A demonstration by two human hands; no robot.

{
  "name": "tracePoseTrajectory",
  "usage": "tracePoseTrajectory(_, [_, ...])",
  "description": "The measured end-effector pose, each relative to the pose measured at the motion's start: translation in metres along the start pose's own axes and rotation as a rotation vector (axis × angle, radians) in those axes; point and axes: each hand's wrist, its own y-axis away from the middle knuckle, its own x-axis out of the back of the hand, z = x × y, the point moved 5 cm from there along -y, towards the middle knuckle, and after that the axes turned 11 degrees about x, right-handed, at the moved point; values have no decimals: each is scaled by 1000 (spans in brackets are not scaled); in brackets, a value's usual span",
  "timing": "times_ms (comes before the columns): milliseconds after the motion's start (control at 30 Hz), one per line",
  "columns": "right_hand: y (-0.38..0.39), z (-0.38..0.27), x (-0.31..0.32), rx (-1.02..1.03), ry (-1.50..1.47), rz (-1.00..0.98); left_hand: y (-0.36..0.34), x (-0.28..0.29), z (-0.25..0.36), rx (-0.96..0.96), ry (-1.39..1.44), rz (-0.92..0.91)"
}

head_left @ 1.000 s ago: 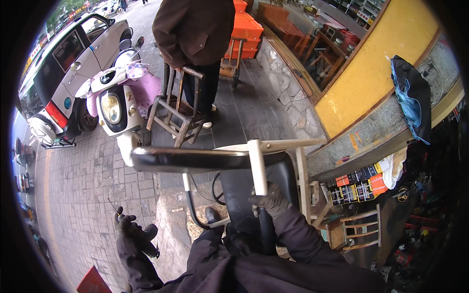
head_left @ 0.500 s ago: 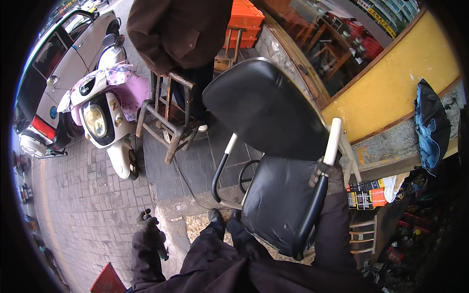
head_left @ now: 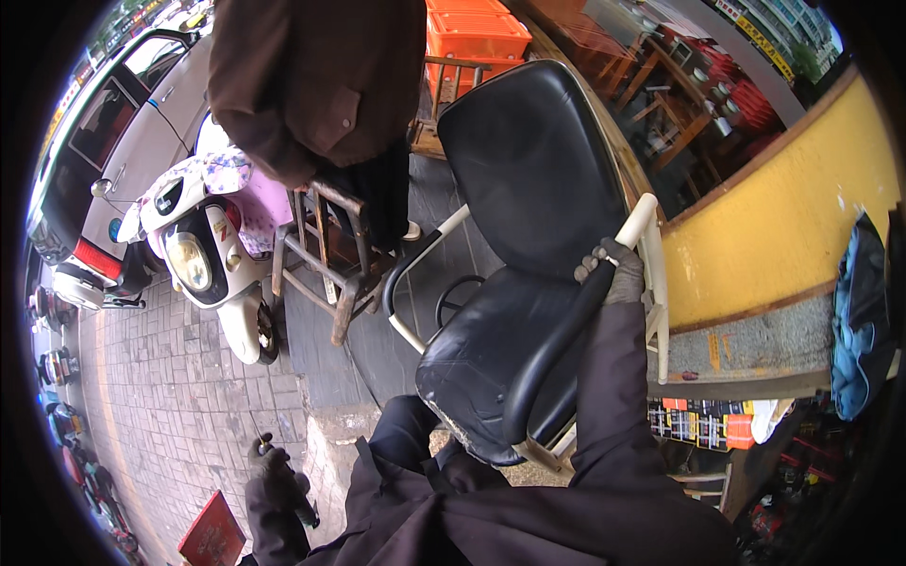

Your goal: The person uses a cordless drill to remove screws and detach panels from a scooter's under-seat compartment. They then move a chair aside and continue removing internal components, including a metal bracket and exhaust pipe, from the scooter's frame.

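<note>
A black padded chair with white metal arm tubes stands on the grey paving right in front of the person, its backrest tipped up and away, its seat low by their knees. The right hand, in a grey glove, sits on the chair's right armrest where the black padding meets the white tube, the fingers curled tight round the bar, pressed together in a full grip. The left hand, gloved in black, hangs low and well apart from the chair; its fingers are closed round a small dark tool, though I cannot tell what kind. Just below it lies a flat red box. Behind the chair stands a wooden stool, and a person in a brown jacket is at it. A white and pink scooter is parked beside them.
</note>
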Motion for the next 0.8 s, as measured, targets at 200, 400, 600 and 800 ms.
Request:
tracePoseTrajectory(200, [-134,27,-87,-54,-84,-51,-62,-14,24,358,0,181])
tracePoseTrajectory(400, [-163,3,-19,-119,62,79,-45,-163,161,285,-372,-63])
tracePoseTrajectory(600, [-190,-25,84,-186,440,406,-61,-423,274,224,-112,-590])
tracePoseTrajectory(800, [-199,-33,111,-275,452,413,-140,-664,398,-679,-961,-635])
